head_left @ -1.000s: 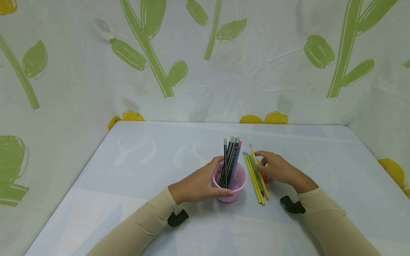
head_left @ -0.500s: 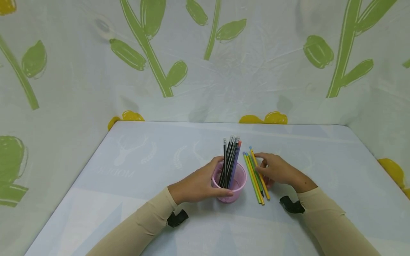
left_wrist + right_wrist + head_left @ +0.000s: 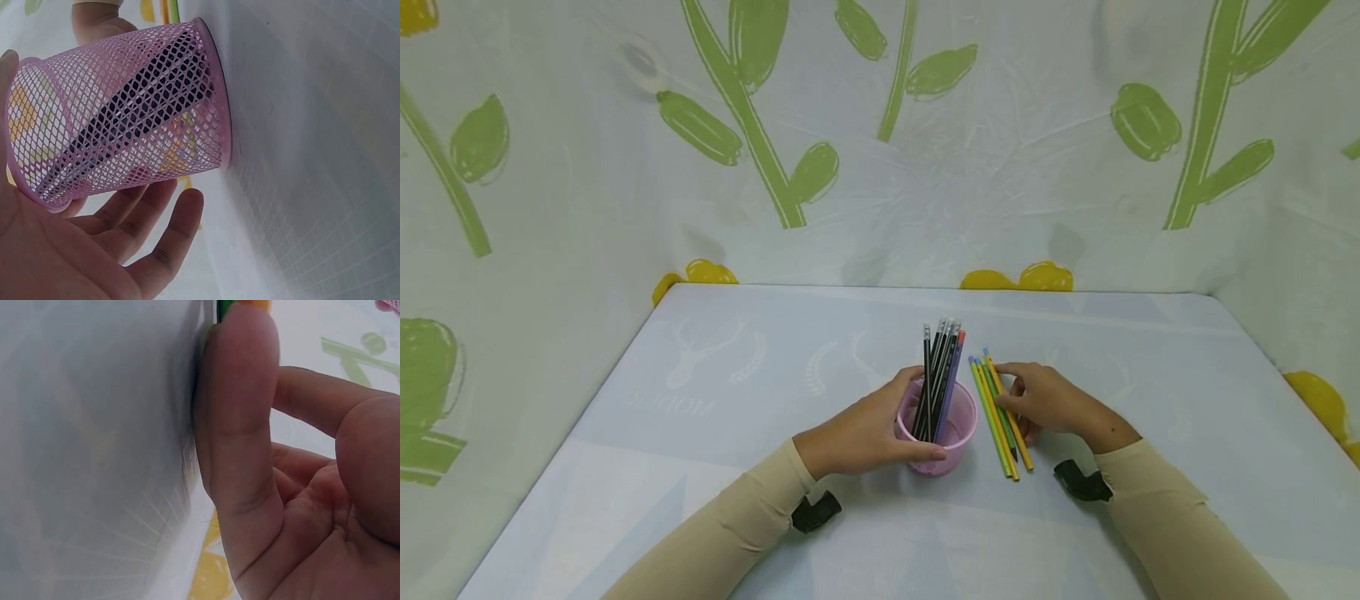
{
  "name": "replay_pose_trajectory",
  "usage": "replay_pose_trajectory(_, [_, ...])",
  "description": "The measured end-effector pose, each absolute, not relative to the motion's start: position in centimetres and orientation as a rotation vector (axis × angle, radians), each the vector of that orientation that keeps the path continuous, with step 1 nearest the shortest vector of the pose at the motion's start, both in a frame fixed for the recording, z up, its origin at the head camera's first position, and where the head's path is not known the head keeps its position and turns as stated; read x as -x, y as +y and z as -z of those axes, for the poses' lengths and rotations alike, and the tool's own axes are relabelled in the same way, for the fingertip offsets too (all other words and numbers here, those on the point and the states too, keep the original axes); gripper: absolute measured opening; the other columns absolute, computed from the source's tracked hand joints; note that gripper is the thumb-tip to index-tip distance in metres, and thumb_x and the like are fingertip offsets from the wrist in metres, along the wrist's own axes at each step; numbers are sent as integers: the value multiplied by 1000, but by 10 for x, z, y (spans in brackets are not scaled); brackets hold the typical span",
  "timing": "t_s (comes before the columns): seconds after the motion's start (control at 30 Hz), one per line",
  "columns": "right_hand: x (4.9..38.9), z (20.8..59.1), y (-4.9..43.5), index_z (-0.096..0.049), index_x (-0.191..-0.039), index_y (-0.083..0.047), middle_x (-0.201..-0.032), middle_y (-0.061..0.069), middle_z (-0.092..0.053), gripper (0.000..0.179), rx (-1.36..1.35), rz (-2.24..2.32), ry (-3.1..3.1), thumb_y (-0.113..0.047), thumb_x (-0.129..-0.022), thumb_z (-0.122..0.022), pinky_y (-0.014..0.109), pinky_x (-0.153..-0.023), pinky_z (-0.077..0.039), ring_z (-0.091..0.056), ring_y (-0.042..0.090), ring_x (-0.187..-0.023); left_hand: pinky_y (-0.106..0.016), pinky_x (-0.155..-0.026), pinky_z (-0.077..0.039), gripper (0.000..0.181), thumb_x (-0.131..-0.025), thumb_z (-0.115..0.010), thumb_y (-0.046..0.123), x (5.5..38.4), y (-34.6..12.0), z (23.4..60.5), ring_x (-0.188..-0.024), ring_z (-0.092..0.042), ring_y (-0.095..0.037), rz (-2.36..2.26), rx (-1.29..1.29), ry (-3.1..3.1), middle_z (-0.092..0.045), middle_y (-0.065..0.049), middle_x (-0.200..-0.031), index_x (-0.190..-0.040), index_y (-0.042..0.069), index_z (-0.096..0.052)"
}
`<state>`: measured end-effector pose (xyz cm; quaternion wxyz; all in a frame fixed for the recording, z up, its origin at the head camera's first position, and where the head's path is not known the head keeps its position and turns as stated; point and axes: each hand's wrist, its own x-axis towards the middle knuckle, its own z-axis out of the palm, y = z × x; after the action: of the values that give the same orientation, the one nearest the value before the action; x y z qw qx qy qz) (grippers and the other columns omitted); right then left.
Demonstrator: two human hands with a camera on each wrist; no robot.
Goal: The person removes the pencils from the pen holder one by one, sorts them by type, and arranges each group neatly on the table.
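A pink mesh cup [image 3: 951, 450] stands upright on the pale table [image 3: 737, 392] with several dark pencils [image 3: 942, 367] leaning in it. My left hand [image 3: 861, 433] grips the cup from the left, thumb in front and fingers behind. In the left wrist view the cup [image 3: 125, 106] fills the frame above my left hand [image 3: 94, 250]. Several loose yellow, green and orange pencils [image 3: 996, 425] lie side by side just right of the cup. My right hand [image 3: 1052, 404] curls over them and pinches the orange pencil [image 3: 1022, 446]. The right wrist view shows its thumb [image 3: 240, 412] against the table beside the pencil ends [image 3: 225, 307].
Cloth walls printed with green leaves [image 3: 752, 125] close in the table at the back and on both sides. Black wrist straps [image 3: 816, 510] show on both beige sleeves. Bare table surface lies left of the cup and at the far right.
The orange pencil under my right hand has slid a little toward me, and the hand has drawn back with it. The left hand and the cup have stayed in place.
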<state>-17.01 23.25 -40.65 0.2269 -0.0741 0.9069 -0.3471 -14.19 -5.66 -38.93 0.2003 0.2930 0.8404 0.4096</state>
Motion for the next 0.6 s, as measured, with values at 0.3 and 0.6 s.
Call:
replay_pose_trajectory(0.3, [171,409,234,-35,-152,1,-85,9,-65,63,232,952,2510,-16,-98,-63,34,-51,-57,-65,17,-51,-39,-108,-45,102,-80,-78,58,142,-57,390,-124,-54,-7,-1149,-824,2347,-55,5,-136,-156,26,-19])
replay_pose_trajectory(0.6, [171,409,233,-35,-152,0,-85,9,-64,63,234,941,2514,-17,-98,-64,34,-51,-56,-65,17,-51,-39,-107,-45,101,-79,-78,58,142,-57,390,-123,-54,-6,-1148,-826,2352,-55,6,-135,-156,27,-19])
